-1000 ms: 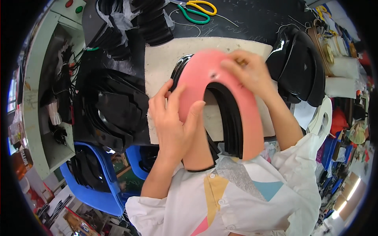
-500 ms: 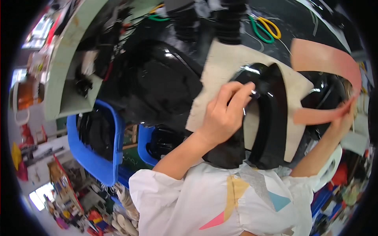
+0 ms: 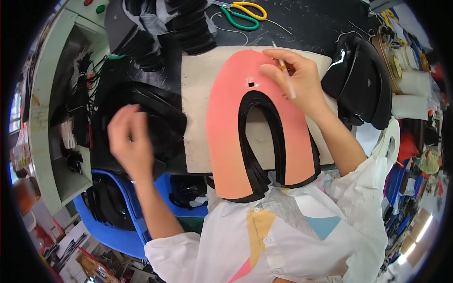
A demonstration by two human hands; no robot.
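Note:
A pink U-shaped template (image 3: 231, 118) lies on top of a stack of glossy black U-shaped pieces (image 3: 264, 141), all on a beige board (image 3: 198, 94). My right hand (image 3: 295, 80) rests on the template's top right and holds a thin white pen (image 3: 285, 70) between its fingers. My left hand (image 3: 130, 141) hovers to the left with its fingers loosely spread and nothing in it, over a pile of black glossy pieces (image 3: 155, 108).
Green-handled and yellow-handled scissors (image 3: 243, 14) lie at the table's far edge. More black pieces (image 3: 361, 80) are stacked at the right and back left. Blue bins (image 3: 113, 221) with black pieces stand below the table's near left. A grey-green machine (image 3: 52, 108) stands at the left.
The pink template, held off to the right before, now lies on the black stack. My left hand has left the stack and moved left. My right hand now presses the template.

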